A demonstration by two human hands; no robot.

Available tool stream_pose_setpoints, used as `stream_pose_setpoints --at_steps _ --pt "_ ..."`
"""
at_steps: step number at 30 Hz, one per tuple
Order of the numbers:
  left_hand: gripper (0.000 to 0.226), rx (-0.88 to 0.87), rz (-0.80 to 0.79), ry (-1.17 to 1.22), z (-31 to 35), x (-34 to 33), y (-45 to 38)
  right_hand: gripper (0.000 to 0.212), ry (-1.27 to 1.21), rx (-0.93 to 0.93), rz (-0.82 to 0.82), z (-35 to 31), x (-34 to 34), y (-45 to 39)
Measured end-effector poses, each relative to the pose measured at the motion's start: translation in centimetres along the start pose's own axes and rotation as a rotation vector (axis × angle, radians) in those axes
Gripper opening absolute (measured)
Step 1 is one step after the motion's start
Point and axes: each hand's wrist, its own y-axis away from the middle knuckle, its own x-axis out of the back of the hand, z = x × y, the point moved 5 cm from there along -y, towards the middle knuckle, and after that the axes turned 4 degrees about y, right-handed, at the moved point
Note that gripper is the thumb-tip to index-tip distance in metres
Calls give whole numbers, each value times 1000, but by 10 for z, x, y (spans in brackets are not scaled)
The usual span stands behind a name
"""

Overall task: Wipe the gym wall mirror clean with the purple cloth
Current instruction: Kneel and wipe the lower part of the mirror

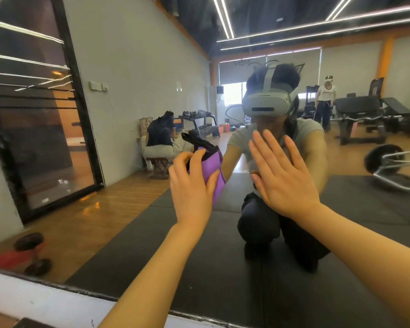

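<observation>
- Our left hand [194, 185] curls its fingers and thumb around the soft purple cloth with a black trim [211, 166], bunched up and held against the large frameless wall mirror [128, 221], low on the glass.
- Our right hand [284, 176] is spread flat, fingers straight and apart, palm toward the glass; we cannot tell for sure that it touches, though it looks braced there.
- The cloth looks light and limp to us: it folds over itself and will take whatever shape we press into it. Best gripped as a wad in the palm, a flat face turned to the glass, the loose black end tucked away.
- The mirror we judge hard, slick and breakable, so we'd use broad, even pressure, not a jab.
- Counting: two hands, one cloth, one mirror.
- Out in the reflection: one round-headed dumbbell with a red grip [31, 254] on the wooden floor, one rack of dumbbells [199, 121] by the far wall, dark floor mats [223, 268].
</observation>
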Motion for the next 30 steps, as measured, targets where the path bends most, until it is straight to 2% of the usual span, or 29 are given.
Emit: stream_pose_setpoints --at_steps 4,6,10,15,19,21,24,30 --pt "47 31 -21 126 -1 12 -7 61 5 0 -7 1 0 0" --pt "41 71 30 123 -8 20 -15 60 4 0 -1 1 1 0" --pt "45 168 141 65 -17 31 -35 59 8 1 12 0 2 0" --pt "47 92 76 38 4 19 -40 58 1 8 2 0 0 0" --pt "36 47 63 42 10 9 -37 59 -9 15 -3 0 -1 0" --pt "45 57 71 98 9 8 -34 60 -10 16 1 0 -1 0" --pt "45 100 114 154 2 8 -34 60 -16 14 13 1 0 0" --pt "38 198 46 -18 3 0 -35 60 -10 20 27 0 -2 1"
